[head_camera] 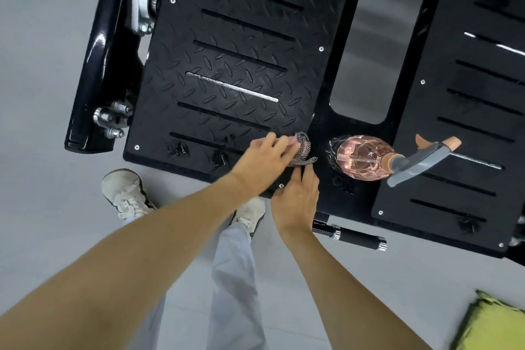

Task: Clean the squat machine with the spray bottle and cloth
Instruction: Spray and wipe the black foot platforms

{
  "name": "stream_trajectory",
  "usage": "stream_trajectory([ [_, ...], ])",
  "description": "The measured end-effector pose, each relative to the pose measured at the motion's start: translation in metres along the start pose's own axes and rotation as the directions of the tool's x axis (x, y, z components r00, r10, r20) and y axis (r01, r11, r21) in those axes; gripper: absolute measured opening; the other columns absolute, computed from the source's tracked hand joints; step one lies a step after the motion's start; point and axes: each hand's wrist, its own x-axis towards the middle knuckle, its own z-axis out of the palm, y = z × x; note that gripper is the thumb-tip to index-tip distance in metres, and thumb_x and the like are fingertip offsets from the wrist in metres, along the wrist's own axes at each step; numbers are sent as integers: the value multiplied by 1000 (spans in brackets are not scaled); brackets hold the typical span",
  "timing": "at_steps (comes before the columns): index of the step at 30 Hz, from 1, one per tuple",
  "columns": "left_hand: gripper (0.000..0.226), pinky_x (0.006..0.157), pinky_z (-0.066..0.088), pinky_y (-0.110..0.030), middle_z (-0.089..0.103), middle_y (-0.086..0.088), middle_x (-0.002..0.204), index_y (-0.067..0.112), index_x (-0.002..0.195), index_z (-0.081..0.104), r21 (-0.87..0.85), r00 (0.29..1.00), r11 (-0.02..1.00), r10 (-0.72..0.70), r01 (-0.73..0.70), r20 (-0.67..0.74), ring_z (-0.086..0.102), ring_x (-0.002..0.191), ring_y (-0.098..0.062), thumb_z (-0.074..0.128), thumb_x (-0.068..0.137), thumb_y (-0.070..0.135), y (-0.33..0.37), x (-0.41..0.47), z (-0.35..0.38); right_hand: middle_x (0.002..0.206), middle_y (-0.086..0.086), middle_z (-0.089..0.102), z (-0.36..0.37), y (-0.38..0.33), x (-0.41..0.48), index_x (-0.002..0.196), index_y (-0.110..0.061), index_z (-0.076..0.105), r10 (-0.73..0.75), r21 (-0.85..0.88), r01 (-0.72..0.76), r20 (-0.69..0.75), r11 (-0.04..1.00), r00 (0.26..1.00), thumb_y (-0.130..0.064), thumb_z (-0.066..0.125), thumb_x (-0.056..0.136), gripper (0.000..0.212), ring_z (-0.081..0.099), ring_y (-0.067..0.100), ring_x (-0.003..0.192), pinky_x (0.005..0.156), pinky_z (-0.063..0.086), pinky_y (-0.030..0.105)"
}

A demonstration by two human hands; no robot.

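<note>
Squat machine [355, 199] sits below us; our left grip [264, 156] pinches the cloth [303, 148] against the footplate [227, 65] corner to scrub, right grip [295, 199] spread flat bracing the edge, spray bottle [366, 158] parked within reach.

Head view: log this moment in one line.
left hand grips cloth on footplate | right hand rests on footplate edge | spray bottle unheld nearby

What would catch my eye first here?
Probably the pink spray bottle, set on the black squat machine between its two ridged foot plates. Just left of it, the left hand grips a bunched cloth on one plate's near corner, while the right hand rests on the edge.
</note>
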Motion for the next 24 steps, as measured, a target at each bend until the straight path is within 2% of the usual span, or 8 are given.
stream_trajectory([
  [3,76,78,50,-37,48,-12,116,11,145,32,99,999,995,30,-26,-36,50,98,-29,66,77,6,-48,-17,0,157,13,11,0,-5,-4,148,-1,23,-1,-80,4,49,997,999,-7,45,91,61,17,26,142,117,17,35],
  [6,77,67,50,-43,51,-19,105,9,140,43,67,958,956,-281,285,-57,50,90,-36,69,69,-4,-99,-42,4,158,14,9,-3,-10,-4,149,0,20,-17,-100,23,64,995,998,-7,43,93,60,16,26,143,118,17,35],
  [10,73,72,48,-44,41,-23,118,13,145,33,-142,695,684,-717,715,46,42,103,-40,56,78,-7,-112,-64,5,158,14,9,0,-21,1,149,0,19,-8,-88,14,73,996,997,-7,43,93,61,18,26,142,117,19,35],
  [13,69,74,49,-39,37,-20,124,16,145,29,-285,540,499,-837,818,87,39,109,-38,50,83,-7,-72,-49,6,159,13,1,6,-32,0,150,1,12,65,-56,-59,102,997,993,-10,46,92,68,13,26,143,118,18,36],
  [16,59,75,49,-35,43,-16,117,16,142,34,-324,730,683,-682,654,35,44,105,-31,49,87,-1,-27,-29,6,159,12,-9,11,-38,-2,150,0,4,108,-64,-100,138,993,985,-12,49,90,77,4,25,146,119,12,38],
  [19,57,76,50,-35,48,-12,117,15,141,37,-223,962,936,-270,271,36,49,103,-28,54,88,9,-10,-30,6,159,14,-10,11,-35,-2,150,1,2,92,-156,-70,136,985,987,-17,47,94,74,3,26,147,120,10,40],
  [21,62,74,52,-38,52,-11,112,13,138,43,-107,997,991,-74,75,15,53,97,-29,63,79,11,-30,-40,10,158,15,-11,11,-34,-3,150,1,1,78,-210,-46,142,977,987,-14,48,93,75,3,27,147,120,10,40],
  [24,72,64,50,-36,54,-12,102,15,133,43,-13,980,981,-193,193,-48,53,88,-29,69,67,5,-83,-65,13,157,18,-12,10,-35,-3,149,3,-4,79,-254,-37,158,967,984,-13,52,91,82,3,30,146,120,10,40],
])
